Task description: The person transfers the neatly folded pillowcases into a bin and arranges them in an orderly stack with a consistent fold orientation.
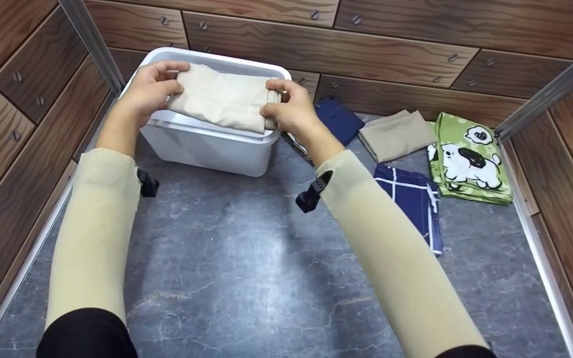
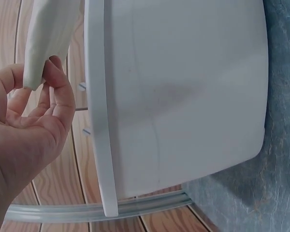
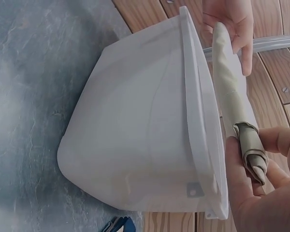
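Our left hand (image 1: 149,90) and right hand (image 1: 295,107) pinch opposite ends of a folded cream cloth (image 1: 223,97), held above a white bin (image 1: 207,148). If our right pinch slackens, the layered end could come unfolded.

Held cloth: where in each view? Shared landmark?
Head: cloth upper left of centre, over the bin.
Left wrist: top left, partly out of frame, end pinched by the left hand.
Right wrist: right of centre, edge-on, lower end gripped by the right hand.
Landmark: the white bin, in all three.
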`<action>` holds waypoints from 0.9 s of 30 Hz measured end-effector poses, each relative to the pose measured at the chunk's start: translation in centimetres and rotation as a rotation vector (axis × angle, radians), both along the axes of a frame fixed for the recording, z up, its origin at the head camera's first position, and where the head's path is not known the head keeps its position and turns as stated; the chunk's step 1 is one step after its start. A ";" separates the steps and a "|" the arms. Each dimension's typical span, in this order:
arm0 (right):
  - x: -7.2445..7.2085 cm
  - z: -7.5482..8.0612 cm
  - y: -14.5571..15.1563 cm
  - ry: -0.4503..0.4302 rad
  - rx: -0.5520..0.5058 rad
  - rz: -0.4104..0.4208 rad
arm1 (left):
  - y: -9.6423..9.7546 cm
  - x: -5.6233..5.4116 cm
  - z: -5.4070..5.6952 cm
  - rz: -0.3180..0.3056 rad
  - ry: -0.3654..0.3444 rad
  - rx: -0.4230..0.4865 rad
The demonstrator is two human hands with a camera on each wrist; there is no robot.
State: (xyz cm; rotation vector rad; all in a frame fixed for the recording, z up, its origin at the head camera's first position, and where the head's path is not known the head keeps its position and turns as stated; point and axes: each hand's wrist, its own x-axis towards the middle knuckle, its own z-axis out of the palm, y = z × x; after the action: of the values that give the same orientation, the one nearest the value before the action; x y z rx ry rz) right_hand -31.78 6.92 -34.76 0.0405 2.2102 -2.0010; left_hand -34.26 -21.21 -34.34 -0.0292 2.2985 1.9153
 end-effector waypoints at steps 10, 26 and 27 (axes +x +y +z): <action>-0.8 0.3 -1.1 0.068 0.120 0.019 | -0.8 -0.9 0.0 0.011 0.029 -0.081; -1.2 -0.4 -2.3 0.059 0.227 0.041 | -1.5 -1.7 -1.1 -0.028 0.058 -0.258; -1.2 -0.6 -2.4 0.058 0.230 0.044 | -1.6 -1.8 -1.2 -0.029 0.055 -0.263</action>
State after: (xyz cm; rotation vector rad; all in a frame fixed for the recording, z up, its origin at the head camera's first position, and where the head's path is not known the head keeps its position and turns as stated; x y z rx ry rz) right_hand -32.96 4.54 -35.32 -0.0382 2.4441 -1.7383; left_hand -36.01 -22.78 -35.56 0.0273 2.5555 1.6077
